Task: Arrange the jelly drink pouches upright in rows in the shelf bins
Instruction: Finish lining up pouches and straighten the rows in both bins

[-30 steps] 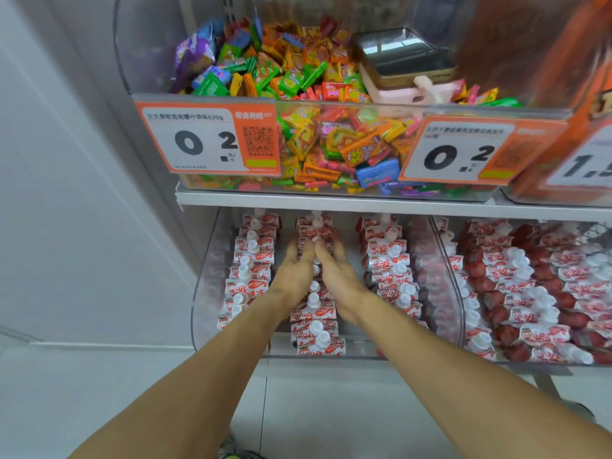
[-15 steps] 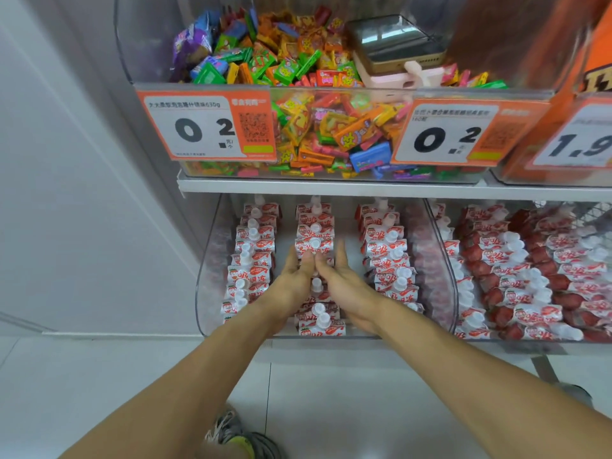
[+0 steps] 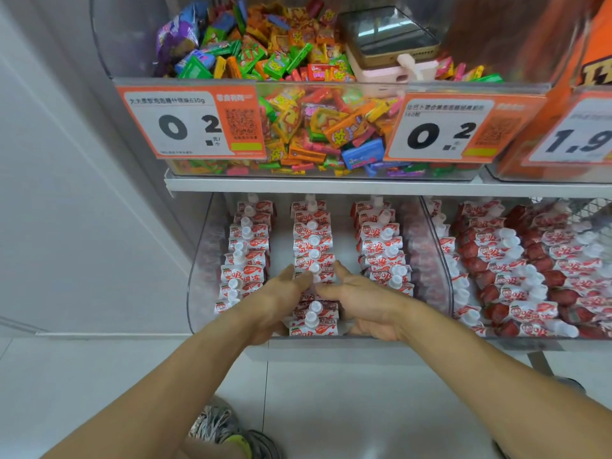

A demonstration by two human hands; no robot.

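The left hand [image 3: 278,294] and right hand [image 3: 367,301] cover several pouches in the middle row [image 3: 313,241], so the pouches between the palms cannot be counted, and whether the fingertips touch one is unclear. The right bin [image 3: 530,341] runs off the picture's right edge, its far rows cut off. The orange price tag [image 3: 576,130] at the upper right is cropped after "1.9". Small print on the left price tag [image 3: 190,122] is too fine to read. The phone [image 3: 387,34] lying on the candy [image 3: 298,120] shows only a reflection. A shoe [image 3: 228,432] is cut by the bottom edge.
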